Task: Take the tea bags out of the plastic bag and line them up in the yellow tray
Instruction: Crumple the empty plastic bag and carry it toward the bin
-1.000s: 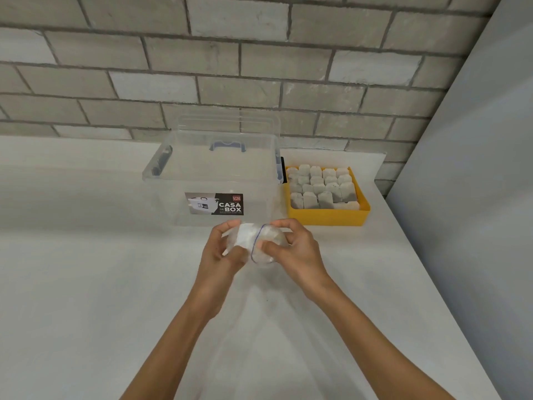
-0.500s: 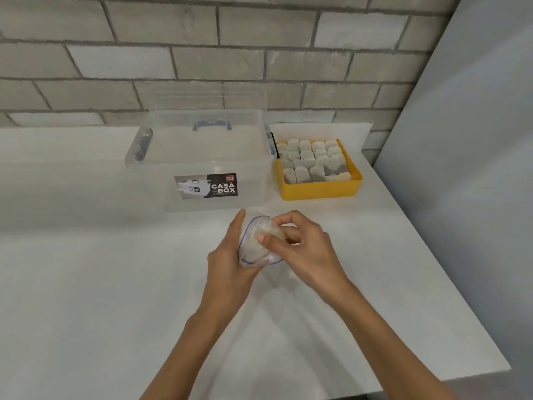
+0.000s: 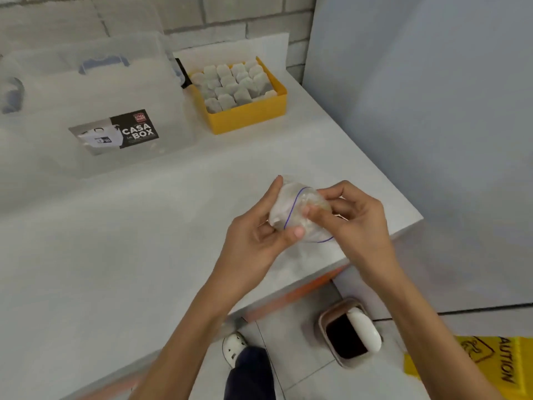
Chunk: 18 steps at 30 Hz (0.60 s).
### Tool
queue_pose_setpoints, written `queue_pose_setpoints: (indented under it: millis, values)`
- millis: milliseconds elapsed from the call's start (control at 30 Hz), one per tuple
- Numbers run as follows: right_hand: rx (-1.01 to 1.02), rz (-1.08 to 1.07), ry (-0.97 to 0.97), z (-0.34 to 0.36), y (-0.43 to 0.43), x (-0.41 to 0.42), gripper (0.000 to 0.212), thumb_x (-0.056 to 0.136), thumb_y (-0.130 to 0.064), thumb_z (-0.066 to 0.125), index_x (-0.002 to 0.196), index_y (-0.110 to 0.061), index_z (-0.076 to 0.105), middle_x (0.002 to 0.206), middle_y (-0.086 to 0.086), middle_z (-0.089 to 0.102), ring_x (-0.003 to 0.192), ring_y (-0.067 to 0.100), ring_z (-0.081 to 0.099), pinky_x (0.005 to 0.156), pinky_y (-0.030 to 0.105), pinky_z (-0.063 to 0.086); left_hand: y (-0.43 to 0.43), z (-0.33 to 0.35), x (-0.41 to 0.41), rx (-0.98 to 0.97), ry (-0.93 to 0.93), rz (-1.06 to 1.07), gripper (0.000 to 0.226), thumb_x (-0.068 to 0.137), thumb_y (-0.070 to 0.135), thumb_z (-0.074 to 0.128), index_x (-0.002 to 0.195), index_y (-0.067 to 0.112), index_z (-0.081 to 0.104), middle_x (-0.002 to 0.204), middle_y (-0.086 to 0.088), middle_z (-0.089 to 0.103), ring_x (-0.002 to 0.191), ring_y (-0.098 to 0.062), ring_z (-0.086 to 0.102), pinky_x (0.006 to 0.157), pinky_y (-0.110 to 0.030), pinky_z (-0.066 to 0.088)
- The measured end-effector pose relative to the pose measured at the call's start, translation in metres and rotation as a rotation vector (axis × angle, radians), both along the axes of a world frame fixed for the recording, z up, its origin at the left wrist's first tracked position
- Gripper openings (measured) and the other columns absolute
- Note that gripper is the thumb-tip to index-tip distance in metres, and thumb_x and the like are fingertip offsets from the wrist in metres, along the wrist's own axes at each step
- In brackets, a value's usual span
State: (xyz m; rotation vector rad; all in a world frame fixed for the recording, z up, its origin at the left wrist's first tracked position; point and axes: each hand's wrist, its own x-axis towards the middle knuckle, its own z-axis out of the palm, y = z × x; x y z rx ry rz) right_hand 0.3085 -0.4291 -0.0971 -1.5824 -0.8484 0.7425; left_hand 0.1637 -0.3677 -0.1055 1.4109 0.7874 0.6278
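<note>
A clear plastic bag [image 3: 291, 206] with a blue zip line is crumpled into a ball above the white table, near its right corner. My left hand [image 3: 253, 241] grips the bag from the left, thumb pressed on its front. My right hand [image 3: 354, 220] pinches the bag's right side with fingertips curled over it. Whether anything is inside the bag cannot be told. The yellow tray [image 3: 248, 116] stands at the back of the table, filled with several rows of upright white tea bags [image 3: 230, 85].
A clear lidded storage box [image 3: 95, 116] with a "CASA BOX" label sits left of the tray. The table edge [image 3: 302, 287] runs just below my hands. On the floor are a small open bin [image 3: 349, 333], a yellow caution sign [image 3: 490, 362] and my shoe [image 3: 233, 347].
My view has tilted down and swung right, bringing the floor into sight. Both hands have moved the bag toward the table's right corner and crumpled it tighter.
</note>
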Motion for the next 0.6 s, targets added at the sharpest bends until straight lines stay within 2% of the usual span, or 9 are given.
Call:
queue_pose_setpoints:
  millis: [133, 233, 300, 400, 500, 600]
  values:
    - [0.055, 0.000, -0.007, -0.006, -0.060, 0.019, 0.016, 0.078, -0.010, 0.076, 0.076, -0.022, 0.065, 0.082, 0.002, 0.075, 0.076, 0.016, 0.069, 0.072, 0.034, 0.054, -0.055, -0.011, 0.026, -0.025, -0.030, 0.077, 0.070, 0.075, -0.001, 0.075, 0.134, 0.028, 0.051, 0.111, 0.015, 0.069, 0.099, -0.003, 0.068, 0.083, -0.016, 0.052]
    - [0.050, -0.005, -0.028, -0.019, -0.110, 0.036, 0.020, 0.077, -0.010, 0.076, 0.071, -0.027, 0.067, 0.079, 0.004, 0.072, 0.069, 0.012, 0.064, 0.065, 0.028, 0.052, -0.109, -0.031, 0.046, -0.040, -0.018, 0.127, 0.067, 0.072, -0.001, 0.078, 0.130, 0.025, 0.057, 0.103, 0.002, 0.072, 0.093, -0.010, 0.070, 0.081, -0.020, 0.055]
    - [-0.009, -0.004, -0.096, -0.036, -0.147, 0.050, 0.018, 0.077, -0.013, 0.076, 0.072, -0.028, 0.068, 0.076, 0.001, 0.070, 0.067, 0.007, 0.060, 0.061, 0.021, 0.051, -0.146, -0.055, 0.058, -0.043, 0.004, 0.130, 0.063, 0.072, 0.005, 0.080, 0.128, 0.026, 0.060, 0.102, -0.004, 0.072, 0.092, -0.014, 0.071, 0.081, -0.025, 0.056]
    - [-0.164, 0.014, -0.185, -0.078, -0.197, 0.064, 0.017, 0.079, -0.019, 0.074, 0.076, -0.034, 0.067, 0.082, -0.010, 0.067, 0.076, 0.004, 0.064, 0.066, 0.020, 0.052, -0.192, -0.104, 0.072, -0.026, 0.068, 0.119, 0.054, 0.072, 0.013, 0.082, 0.121, 0.029, 0.063, 0.101, 0.004, 0.072, 0.091, -0.012, 0.070, 0.081, -0.029, 0.057]
    - [-0.335, 0.050, -0.277, -0.134, -0.231, 0.072, 0.018, 0.083, -0.019, 0.066, 0.092, -0.034, 0.068, 0.095, -0.012, 0.055, 0.088, 0.002, 0.060, 0.074, 0.019, 0.051, -0.225, -0.164, 0.080, -0.022, 0.167, 0.106, 0.041, 0.076, 0.017, 0.080, 0.110, 0.032, 0.064, 0.091, 0.010, 0.071, 0.081, -0.009, 0.069, 0.070, -0.017, 0.054]
    - [-0.469, 0.090, -0.371, -0.199, -0.244, 0.076, 0.032, 0.084, -0.014, 0.059, 0.113, -0.023, 0.067, 0.102, -0.005, 0.052, 0.090, 0.006, 0.057, 0.071, 0.005, 0.043, -0.239, -0.235, 0.088, -0.032, 0.301, 0.106, 0.040, 0.078, 0.024, 0.078, 0.113, 0.036, 0.063, 0.097, 0.004, 0.061, 0.072, -0.017, 0.068, 0.065, -0.017, 0.054]
